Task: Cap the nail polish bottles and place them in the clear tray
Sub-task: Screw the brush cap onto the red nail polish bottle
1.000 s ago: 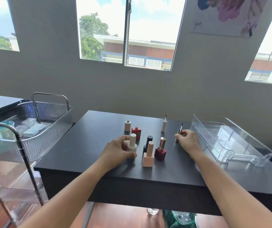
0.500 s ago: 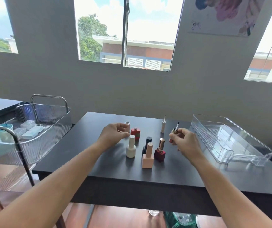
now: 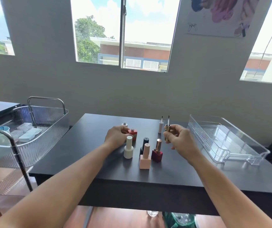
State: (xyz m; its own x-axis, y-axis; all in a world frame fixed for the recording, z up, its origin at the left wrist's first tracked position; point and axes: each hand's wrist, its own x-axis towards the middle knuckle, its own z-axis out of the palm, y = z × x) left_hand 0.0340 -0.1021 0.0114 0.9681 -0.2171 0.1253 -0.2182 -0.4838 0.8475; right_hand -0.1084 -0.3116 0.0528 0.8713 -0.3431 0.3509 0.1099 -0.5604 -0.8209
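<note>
At the dark table [image 3: 86, 153], a person's left hand [image 3: 117, 137] grips an uncapped red square bottle [image 3: 133, 133] as the right hand [image 3: 179, 140] pinches a gold brush cap [image 3: 167, 131] aloft, brush up; capping apparently needs it inverted, clear plastic tray [image 3: 227, 150] waiting alongside.

We face a pale grey wall [image 3: 49, 83]. A sliding window [image 3: 123, 33] sits high beyond the left hand [image 3: 116, 138], bright with daylight, a tree and a brick building outside. A painted poster [image 3: 221, 15] hangs above the right hand [image 3: 180, 140]. Left of the left hand stands a ribbed clear trolley [image 3: 49, 129] with a metal handle. The dark tabletop [image 3: 173, 175] lies beneath both hands, and a reddish wooden floor [image 3: 123, 218] shows below it.
</note>
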